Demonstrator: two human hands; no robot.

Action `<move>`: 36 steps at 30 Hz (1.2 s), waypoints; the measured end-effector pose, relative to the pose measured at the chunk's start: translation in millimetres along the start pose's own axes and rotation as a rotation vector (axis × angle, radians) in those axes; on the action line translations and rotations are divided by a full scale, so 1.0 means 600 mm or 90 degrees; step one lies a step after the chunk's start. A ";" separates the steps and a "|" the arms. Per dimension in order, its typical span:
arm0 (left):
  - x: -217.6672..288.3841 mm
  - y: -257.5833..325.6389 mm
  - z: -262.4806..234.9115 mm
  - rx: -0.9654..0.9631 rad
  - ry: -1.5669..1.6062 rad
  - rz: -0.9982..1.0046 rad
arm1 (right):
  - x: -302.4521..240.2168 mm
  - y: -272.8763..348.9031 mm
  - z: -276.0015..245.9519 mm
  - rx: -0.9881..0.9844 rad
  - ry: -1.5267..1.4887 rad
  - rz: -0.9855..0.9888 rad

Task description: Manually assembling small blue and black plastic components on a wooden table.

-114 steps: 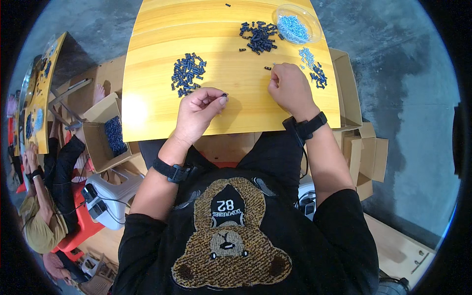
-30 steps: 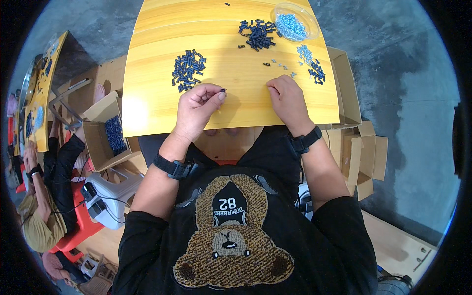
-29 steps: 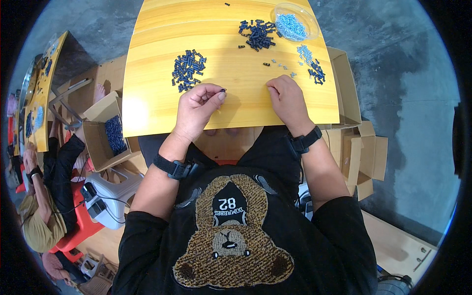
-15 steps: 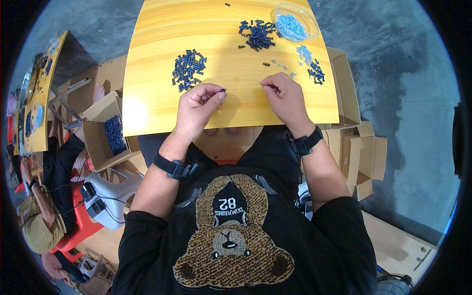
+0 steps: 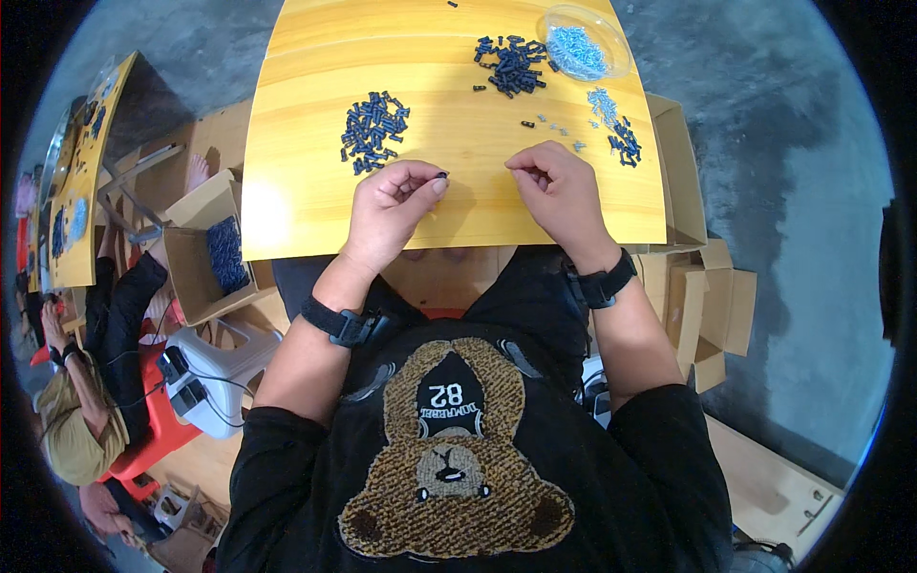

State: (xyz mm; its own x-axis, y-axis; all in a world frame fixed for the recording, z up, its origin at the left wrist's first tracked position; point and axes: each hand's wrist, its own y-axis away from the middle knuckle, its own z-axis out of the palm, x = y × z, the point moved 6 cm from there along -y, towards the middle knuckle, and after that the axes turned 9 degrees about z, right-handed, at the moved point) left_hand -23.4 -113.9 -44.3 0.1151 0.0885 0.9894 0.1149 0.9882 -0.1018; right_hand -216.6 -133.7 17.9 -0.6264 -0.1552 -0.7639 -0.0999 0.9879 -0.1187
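My left hand [image 5: 394, 202] is above the near edge of the yellow wooden table [image 5: 458, 215], thumb and forefinger pinched on a small black plastic piece [image 5: 442, 176]. Only the tip of that piece sticks out. Across a short gap, my right hand [image 5: 559, 194] is closed in a pinch; whatever its fingertips may hold is too small or hidden. Beyond my left hand lies a pile of black plastic parts [image 5: 373, 131]. A second black heap [image 5: 512, 67] lies farther off. Small silvery pieces [image 5: 579, 147] and a single black part [image 5: 527, 124] lie beyond my right hand.
A clear round dish [image 5: 626, 59] of light-blue pieces stands far right, near a blue pile [image 5: 603, 107] and black parts [image 5: 626, 145]. Cardboard boxes [image 5: 683, 162] flank the table; the left box [image 5: 186, 277] holds dark pieces. At left, a person [image 5: 86, 420] sits by another table.
The whole view has shifted slightly, with the table and piles a little to the right. Both hands keep the same pinched poses, and the black piece stays in my left fingers.
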 end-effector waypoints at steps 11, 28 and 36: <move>0.002 -0.001 0.001 -0.020 -0.012 0.003 | 0.003 -0.010 0.009 -0.031 -0.301 0.089; -0.003 -0.001 0.002 0.020 0.030 0.025 | -0.008 -0.006 0.016 -0.058 -0.332 0.115; -0.007 0.002 0.003 -0.006 0.015 0.010 | -0.019 -0.007 0.033 -0.048 -0.329 0.076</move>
State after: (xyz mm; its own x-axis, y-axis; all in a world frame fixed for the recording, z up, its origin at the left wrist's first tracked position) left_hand -25.6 -112.7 -48.4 0.1395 0.1012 0.9850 0.1227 0.9853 -0.1186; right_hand -193.6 -136.1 14.5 -0.1767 -0.0022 -0.9843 -0.1190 0.9927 0.0192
